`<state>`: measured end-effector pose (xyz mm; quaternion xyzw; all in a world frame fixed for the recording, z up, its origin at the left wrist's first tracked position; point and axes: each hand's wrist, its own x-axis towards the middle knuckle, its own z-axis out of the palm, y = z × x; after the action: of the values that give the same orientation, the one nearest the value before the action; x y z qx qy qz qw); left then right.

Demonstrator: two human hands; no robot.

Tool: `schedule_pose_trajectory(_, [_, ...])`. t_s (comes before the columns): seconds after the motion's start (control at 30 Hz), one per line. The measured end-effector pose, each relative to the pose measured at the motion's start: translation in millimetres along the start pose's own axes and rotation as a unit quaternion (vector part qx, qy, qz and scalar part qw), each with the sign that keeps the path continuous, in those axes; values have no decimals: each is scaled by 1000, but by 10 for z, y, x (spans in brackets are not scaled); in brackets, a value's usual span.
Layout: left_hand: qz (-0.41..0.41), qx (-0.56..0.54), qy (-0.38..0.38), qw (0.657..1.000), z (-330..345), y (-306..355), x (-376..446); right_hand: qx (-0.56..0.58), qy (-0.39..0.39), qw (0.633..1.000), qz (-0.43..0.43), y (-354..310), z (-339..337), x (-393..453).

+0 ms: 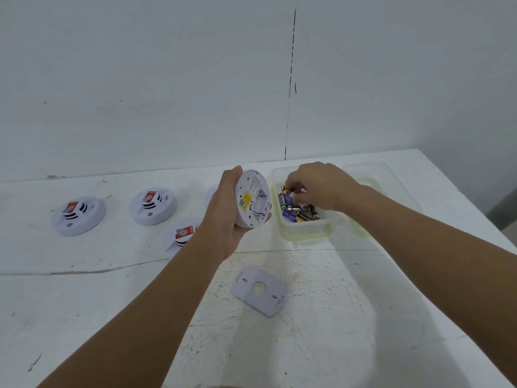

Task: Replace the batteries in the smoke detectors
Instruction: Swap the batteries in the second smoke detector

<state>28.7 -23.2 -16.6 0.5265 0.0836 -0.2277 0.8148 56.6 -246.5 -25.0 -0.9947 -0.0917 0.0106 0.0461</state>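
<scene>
Batteries [295,210] fill the clear tub [305,224]; your right hand [321,184] pinches among them while your left hand [223,208] grips the smoke detector [251,201], compartment facing you, ready for loading.

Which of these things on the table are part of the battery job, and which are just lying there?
In use:
- smoke detector, held back-up in the left hand
- batteries in the clear tub, right hand reaching in
- removed back plate

Waiting or idle:
- three other detectors on the table
- tub lid behind the tub

White smoke detector [253,198] tilted, back showing; batteries [296,210] piled in tub [305,226].
</scene>
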Motion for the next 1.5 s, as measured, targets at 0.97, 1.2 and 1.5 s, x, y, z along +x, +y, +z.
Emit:
schedule_pose_trajectory(0.97, [9,-26,14,1000,-132,-37,54,195,62,977,63,-187,-104,-138])
schedule_pose_trajectory(1.2, [-5,-38,15,999,-208,-82,-16,409,104,900,110,-463,-287,-478])
schedule_pose_trajectory(1.5, [-4,-64,-18,998,-436,-115,-205,463,93,881,31,-1050,-77,-758])
